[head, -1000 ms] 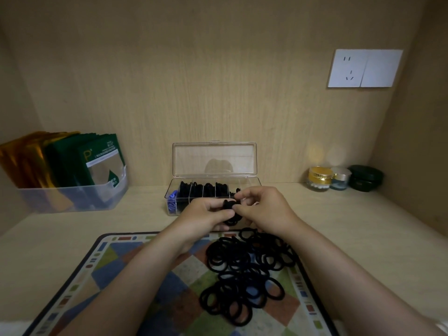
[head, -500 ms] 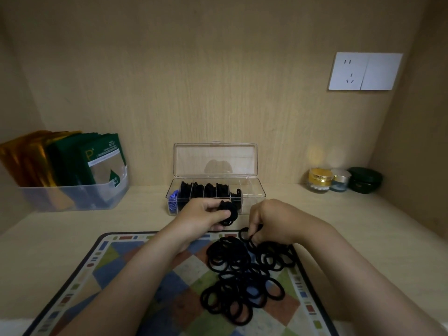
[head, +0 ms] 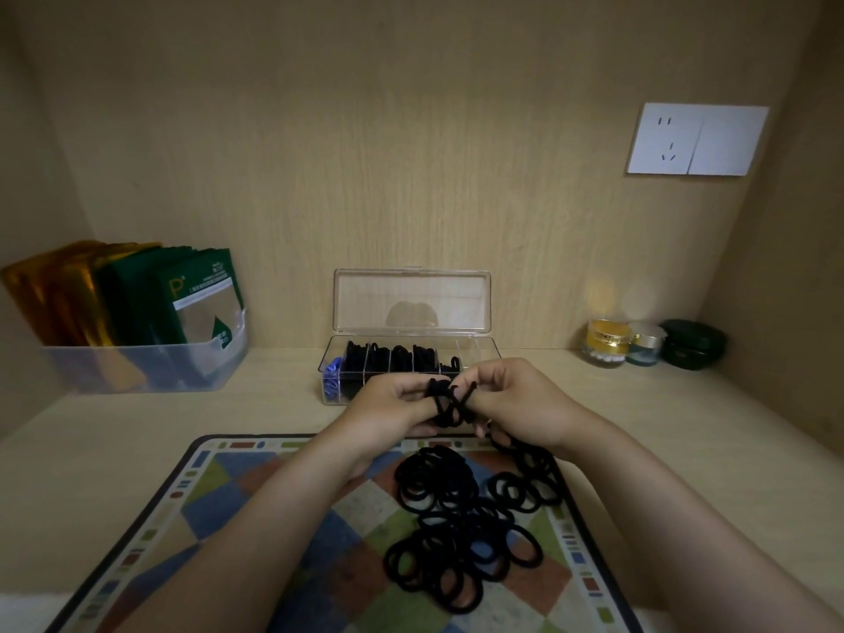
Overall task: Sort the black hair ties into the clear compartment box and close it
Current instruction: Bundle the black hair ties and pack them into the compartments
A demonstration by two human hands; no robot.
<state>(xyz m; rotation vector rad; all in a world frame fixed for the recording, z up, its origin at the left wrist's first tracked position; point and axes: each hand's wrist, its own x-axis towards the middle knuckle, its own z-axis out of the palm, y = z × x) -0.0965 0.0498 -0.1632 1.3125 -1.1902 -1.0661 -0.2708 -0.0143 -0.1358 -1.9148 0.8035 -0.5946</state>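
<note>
We saw left hand (head: 392,406), right hand (head: 516,404) both pinching hair ties (head: 445,402) near compartment box (head: 475,354); count unclear. Best bunched tight, dropped into free right-end cell.

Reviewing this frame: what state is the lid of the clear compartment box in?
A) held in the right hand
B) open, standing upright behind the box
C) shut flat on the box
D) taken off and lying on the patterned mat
B: the lid stands upright at the back of the clear compartment box, leaving the black hair ties in its compartments uncovered.
</note>
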